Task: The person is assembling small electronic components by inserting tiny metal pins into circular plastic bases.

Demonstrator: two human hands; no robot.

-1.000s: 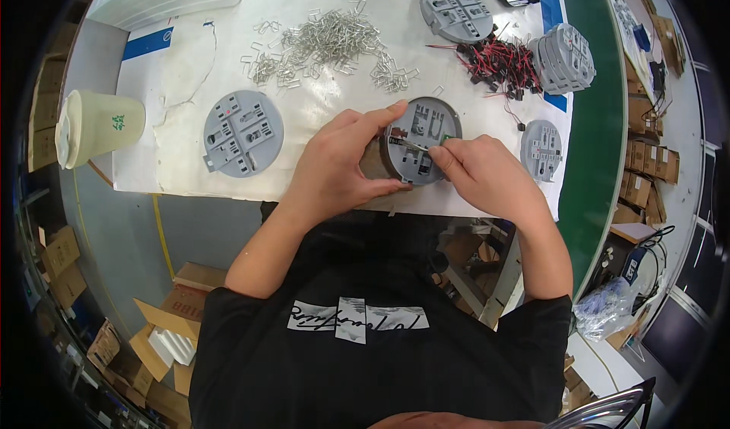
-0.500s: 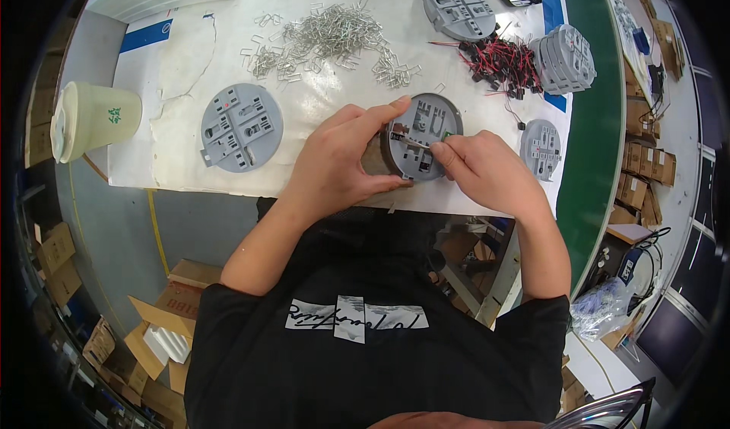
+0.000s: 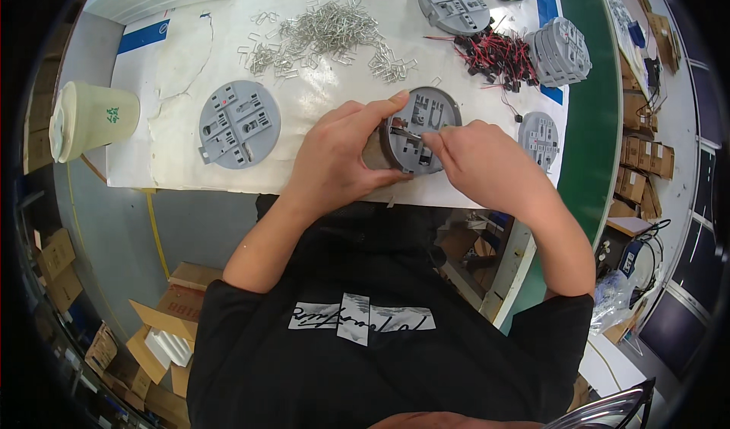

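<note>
My left hand [image 3: 334, 151] grips a round grey plastic housing [image 3: 435, 113] by its left rim, tilting it up above the table's near edge. Slots and small dark parts show inside the housing. In my right hand [image 3: 483, 163], the fingers pinch a slim metal tool [image 3: 408, 134], its tip inside the housing near the left wall. The fingers hide the rest of the tool, so its exact kind is unclear. Flat to the left lies another grey round plate [image 3: 240, 125] with similar slots.
A pile of bent wire clips [image 3: 331, 30] lies beyond my hands. Right of it are black parts with red wires [image 3: 498, 56], stacked grey discs [image 3: 559, 53], a single disc [image 3: 538, 140] and a far disc [image 3: 454, 5]. A pale tub [image 3: 99, 121] stands left.
My right hand has shifted slightly, its elbow moving outward to the right. The tool's tip stays at the left inside of the housing, at a changed angle. My left hand keeps its grip.
</note>
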